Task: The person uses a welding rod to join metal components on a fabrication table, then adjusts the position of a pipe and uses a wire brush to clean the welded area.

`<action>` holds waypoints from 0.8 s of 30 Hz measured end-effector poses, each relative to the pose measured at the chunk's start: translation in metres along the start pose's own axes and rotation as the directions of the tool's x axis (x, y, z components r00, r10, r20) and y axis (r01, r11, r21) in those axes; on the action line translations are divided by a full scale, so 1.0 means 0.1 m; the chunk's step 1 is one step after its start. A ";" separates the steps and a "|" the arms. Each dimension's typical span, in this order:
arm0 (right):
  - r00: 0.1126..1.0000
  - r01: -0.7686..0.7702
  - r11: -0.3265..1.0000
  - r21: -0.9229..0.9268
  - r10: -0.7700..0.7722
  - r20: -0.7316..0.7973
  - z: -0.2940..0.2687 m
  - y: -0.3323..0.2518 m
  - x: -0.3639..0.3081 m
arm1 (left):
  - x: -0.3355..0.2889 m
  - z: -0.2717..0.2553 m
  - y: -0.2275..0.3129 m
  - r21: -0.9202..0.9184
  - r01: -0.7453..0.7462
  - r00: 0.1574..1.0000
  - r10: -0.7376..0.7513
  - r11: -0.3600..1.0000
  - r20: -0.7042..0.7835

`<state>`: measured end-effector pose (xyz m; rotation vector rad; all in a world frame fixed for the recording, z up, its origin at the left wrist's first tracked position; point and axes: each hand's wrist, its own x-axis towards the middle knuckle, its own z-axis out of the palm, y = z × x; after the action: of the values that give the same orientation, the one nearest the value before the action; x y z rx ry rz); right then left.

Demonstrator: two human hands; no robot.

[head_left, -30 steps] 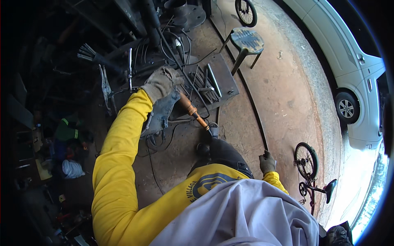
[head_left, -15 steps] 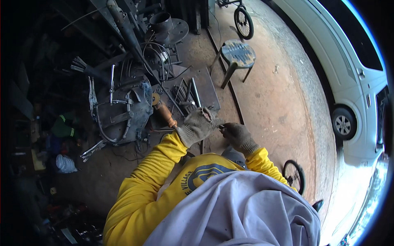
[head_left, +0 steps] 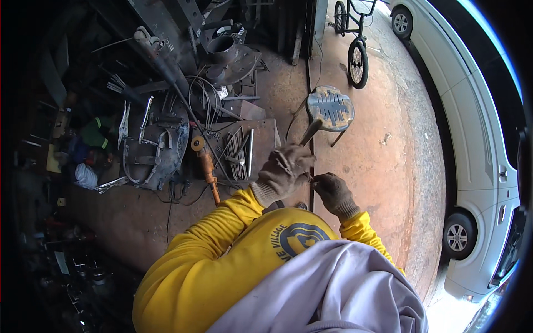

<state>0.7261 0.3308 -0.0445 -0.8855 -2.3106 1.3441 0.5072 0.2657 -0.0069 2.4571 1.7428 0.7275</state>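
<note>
Both my hands wear worn, greyish-brown knit gloves and meet in front of my chest. My left hand point(head_left: 283, 173) has its fingers curled and pointing toward the right one, slightly smeared by motion. Beside it, my right hand point(head_left: 335, 195) is closed in a pinch, its fingertips almost against the left hand's fingers. Anything between them is too small and dark to name. Left of my left hand, an orange angle grinder point(head_left: 206, 166) lies with its disc pointing away from me. A bundle of thin metal rods point(head_left: 236, 154) rests on a metal plate point(head_left: 268, 133) beyond that hand.
A worn plastic stool point(head_left: 330, 109) stands ahead, with a bicycle point(head_left: 358, 61) farther off. A metal frame with clamps point(head_left: 150, 150) and cables fill the left. A person in green point(head_left: 95, 133) is at far left. A white van point(head_left: 480, 127) is parked right.
My view has shifted, so the stool, grinder and van sit differently in the picture. My hands stay close together, and the left glove has turned, its torn patch less plain.
</note>
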 end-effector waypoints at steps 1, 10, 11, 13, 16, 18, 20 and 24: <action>0.997 0.041 0.999 -0.021 -0.042 -0.057 -0.08 0.04 0.09 | 0.05 -0.04 -0.02 -0.040 0.045 0.949 -0.055 0.998 -0.312; 0.931 0.363 0.806 -0.467 -0.338 0.140 -0.63 -0.05 1.45 | 0.30 0.79 -0.86 -0.934 0.354 0.501 -0.834 -0.047 0.232; 0.918 0.392 0.785 -0.481 -0.370 0.144 -0.71 0.02 1.62 | 0.57 0.57 -0.81 -0.916 0.196 0.455 -0.795 -0.351 0.402; 0.909 0.417 0.768 -0.487 -0.342 0.239 -0.80 0.05 2.04 | 0.76 0.55 -1.07 -0.928 0.071 0.434 -0.826 -0.366 0.359; 0.966 0.217 0.950 -0.223 -0.242 -0.089 -0.87 0.22 2.67 | 1.10 0.52 -1.48 -0.939 -0.025 0.357 -0.881 -0.342 0.311; 0.999 -0.053 0.974 0.220 0.051 0.016 -0.84 0.33 3.15 | 1.23 0.50 -1.81 -0.944 -0.043 0.307 -0.903 -0.328 0.300; 0.936 -0.305 0.870 0.388 0.200 0.288 -0.95 0.38 3.56 | 1.39 0.52 -2.08 -0.932 -0.099 0.255 -0.914 -0.349 0.315; 0.918 -0.353 0.727 0.589 0.149 0.366 -0.81 0.38 4.32 | 1.67 0.47 -2.55 -0.921 -0.251 0.190 -0.948 -0.298 0.255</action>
<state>0.4579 0.6810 -0.0495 -0.8112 -1.6921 2.3411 0.3440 0.5205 -0.0664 -0.1694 1.0862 2.0640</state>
